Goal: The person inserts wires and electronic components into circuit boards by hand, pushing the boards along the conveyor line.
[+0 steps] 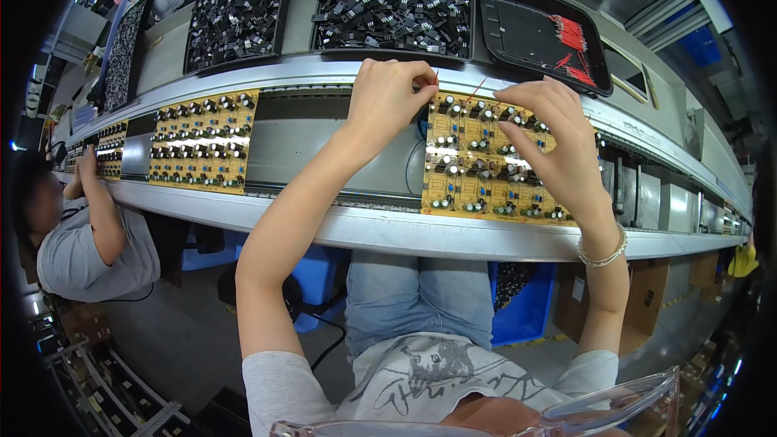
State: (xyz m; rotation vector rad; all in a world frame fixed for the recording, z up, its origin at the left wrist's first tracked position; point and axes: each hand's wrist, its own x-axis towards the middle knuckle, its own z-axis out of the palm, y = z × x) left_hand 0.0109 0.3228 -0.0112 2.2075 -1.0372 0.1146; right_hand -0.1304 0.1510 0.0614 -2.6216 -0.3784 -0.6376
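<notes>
A yellow circuit board panel lies on the conveyor track in front of me, filled with rows of black-and-silver capacitors and small blue parts. At its far left corner, my left hand pinches a thin red-tipped part. Over the right half of the board hangs my right hand, thumb and forefinger spread apart, hiding part of the panel. Between the hands, a thin red lead sticks up at the board's far edge. Whether the curled fingers of the right hand hold anything is hidden.
Two trays of black parts stand behind the rail, beside a black tray with red leads. A second panel sits farther left on the conveyor. At far left a person works on another board. A blue bin is below.
</notes>
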